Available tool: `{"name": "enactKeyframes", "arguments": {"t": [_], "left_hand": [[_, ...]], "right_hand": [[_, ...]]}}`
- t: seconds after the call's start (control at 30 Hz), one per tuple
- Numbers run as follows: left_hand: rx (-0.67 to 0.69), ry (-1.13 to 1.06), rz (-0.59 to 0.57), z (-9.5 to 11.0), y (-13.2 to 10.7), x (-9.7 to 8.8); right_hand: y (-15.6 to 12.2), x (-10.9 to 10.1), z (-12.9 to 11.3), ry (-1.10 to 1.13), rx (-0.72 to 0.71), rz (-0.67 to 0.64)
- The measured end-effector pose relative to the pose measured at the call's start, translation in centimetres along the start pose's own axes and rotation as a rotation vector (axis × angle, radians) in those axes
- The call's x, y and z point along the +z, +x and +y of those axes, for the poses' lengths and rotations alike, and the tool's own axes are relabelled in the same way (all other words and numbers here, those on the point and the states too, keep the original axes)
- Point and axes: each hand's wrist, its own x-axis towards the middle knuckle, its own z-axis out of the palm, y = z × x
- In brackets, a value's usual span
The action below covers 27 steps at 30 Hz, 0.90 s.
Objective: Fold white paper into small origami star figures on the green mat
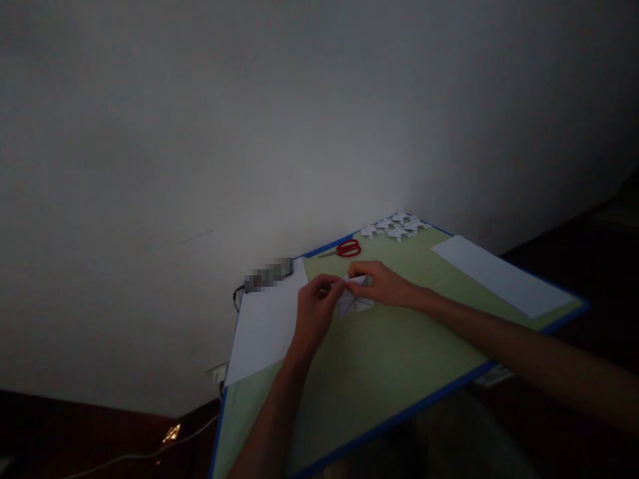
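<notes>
A small piece of white paper [355, 303] with crease lines is held above the middle of the table. My left hand [319, 299] pinches its upper left edge between thumb and fingers. From the other side my right hand [377, 283] grips its top, thumb and forefinger closed on the paper. The fingertips of both hands nearly meet there. Just beyond them lie scissors [348, 249] with red handles, blades pointing left.
Several folded white paper stars [397, 227] sit at the far corner. White sheets lie at left [269, 326] and right [499, 276] on the green tabletop [389, 352], which has blue edges. A pixelated object [269, 275] rests at the left, by the wall [200, 166].
</notes>
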Motion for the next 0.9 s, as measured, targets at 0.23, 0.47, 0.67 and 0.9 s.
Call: {"name": "enactKeyframes", "arguments": {"t": [0.23, 0.47, 0.67, 0.9], "left_hand": [[0.023, 0.014, 0.005, -0.1, -0.2, 0.2], [0.01, -0.043, 0.071, 0.1, 0.0, 0.2], [-0.114, -0.205, 0.17, 0.2, 0.1, 0.1], [-0.166, -0.316, 0.225, 0.3, 0.2, 0.1]], "right_hand": [[0.0, 0.0, 0.2, -0.025, 0.041, 0.003], [0.1, -0.2, 0.1, 0.123, 0.026, -0.017], [0.0, -0.2, 0.7, 0.301, 0.031, -0.036], [0.5, 0.0, 1.5, 0.399, 0.091, 0.136]]}}
